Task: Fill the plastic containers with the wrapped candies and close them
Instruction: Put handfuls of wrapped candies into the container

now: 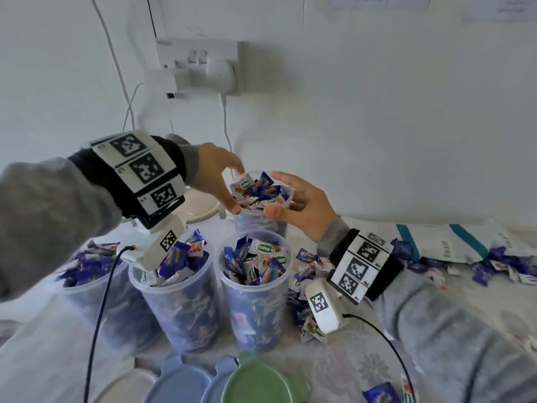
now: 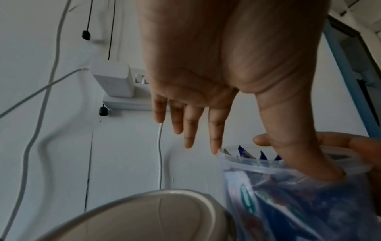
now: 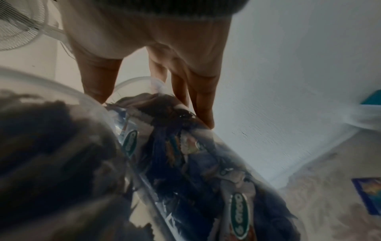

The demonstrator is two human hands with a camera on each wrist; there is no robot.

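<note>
A clear plastic container (image 1: pixel 261 225) stands at the back, heaped with blue and white wrapped candies (image 1: pixel 258 190). My left hand (image 1: pixel 236 189) spans its left rim. In the left wrist view the left hand (image 2: pixel 274 163) has straight fingers, the thumb pressed on the container (image 2: pixel 288 187) wall and the index tip at the rim. My right hand (image 1: pixel 274 194) cups the right side, thumb in front and fingers behind. The right wrist view shows the right hand (image 3: pixel 153 112) holding the container (image 3: pixel 206 163) between thumb and fingers.
Three more open containers (image 1: pixel 177 301) packed with candies stand in front. A green lid (image 1: pixel 261 382) and blue lids (image 1: pixel 180 382) lie nearest me; a beige lid (image 1: pixel 200 207) sits at the back left. Loose candies (image 1: pixel 308 266) and a white package (image 1: pixel 441 242) lie right. Wall socket (image 1: pixel 200 65) with cables behind.
</note>
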